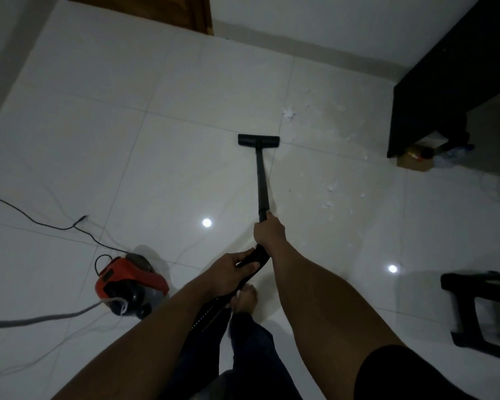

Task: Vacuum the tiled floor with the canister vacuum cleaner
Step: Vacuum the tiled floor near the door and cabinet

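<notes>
Two grips: right hand (269,232) wraps the wand (261,180), left hand (230,274) clasps its handle (261,254).

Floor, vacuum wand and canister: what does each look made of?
The floor looks like polished white tile, probably ceramic or porcelain: grout lines cross it and it mirrors the ceiling lights. The wand is a matte black tube, either plastic or coated metal; the look leaves that open. The canister seems to be glossy red-orange and dark moulded plastic.
</notes>
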Demonstrator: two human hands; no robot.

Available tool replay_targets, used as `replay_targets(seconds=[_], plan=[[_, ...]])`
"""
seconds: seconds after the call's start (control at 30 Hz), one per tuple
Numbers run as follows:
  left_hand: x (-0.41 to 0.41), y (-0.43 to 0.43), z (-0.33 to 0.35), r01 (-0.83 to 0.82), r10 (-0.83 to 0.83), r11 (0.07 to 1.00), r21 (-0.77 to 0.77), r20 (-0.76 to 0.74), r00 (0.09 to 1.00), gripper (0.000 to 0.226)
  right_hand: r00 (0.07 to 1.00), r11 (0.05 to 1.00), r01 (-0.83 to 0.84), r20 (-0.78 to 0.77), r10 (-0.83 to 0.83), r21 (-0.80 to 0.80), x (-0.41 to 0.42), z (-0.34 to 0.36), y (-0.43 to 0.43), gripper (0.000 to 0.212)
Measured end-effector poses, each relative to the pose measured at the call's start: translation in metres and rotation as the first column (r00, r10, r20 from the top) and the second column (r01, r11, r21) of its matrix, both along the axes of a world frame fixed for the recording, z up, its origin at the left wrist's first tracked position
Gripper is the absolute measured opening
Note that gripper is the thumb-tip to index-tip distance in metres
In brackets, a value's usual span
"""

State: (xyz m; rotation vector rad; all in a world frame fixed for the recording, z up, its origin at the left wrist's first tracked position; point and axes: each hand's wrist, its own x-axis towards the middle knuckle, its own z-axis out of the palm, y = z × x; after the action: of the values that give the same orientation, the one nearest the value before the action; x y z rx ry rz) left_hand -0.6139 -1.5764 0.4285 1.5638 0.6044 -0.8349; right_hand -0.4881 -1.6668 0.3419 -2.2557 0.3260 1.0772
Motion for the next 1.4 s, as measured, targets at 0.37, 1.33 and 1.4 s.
replay_targets(seconds=[0.37,1.33,1.4], plan=[[0.109,0.089,-0.009,-0.026,0.025,1.000,-0.011,-0.048,0.999,0.058,1.000,1.000,-0.013,0.015,0.013,0.024,0.111,-0.005,0.086,0.062],[0.478,0.233,-0.022,-0.043,0.045,0.996,0.076,-0.027,0.999,0.054,0.969,0.975,0.215,-0.135,-0.205,0.063,0.479,-0.041,0.243,0.066],[0.494,0.236,-0.026,-0.050,0.052,0.996,0.074,-0.029,0.998,0.054,0.963,0.972,0.228,-0.158,-0.216,0.060,0.495,-0.044,0.248,0.067]])
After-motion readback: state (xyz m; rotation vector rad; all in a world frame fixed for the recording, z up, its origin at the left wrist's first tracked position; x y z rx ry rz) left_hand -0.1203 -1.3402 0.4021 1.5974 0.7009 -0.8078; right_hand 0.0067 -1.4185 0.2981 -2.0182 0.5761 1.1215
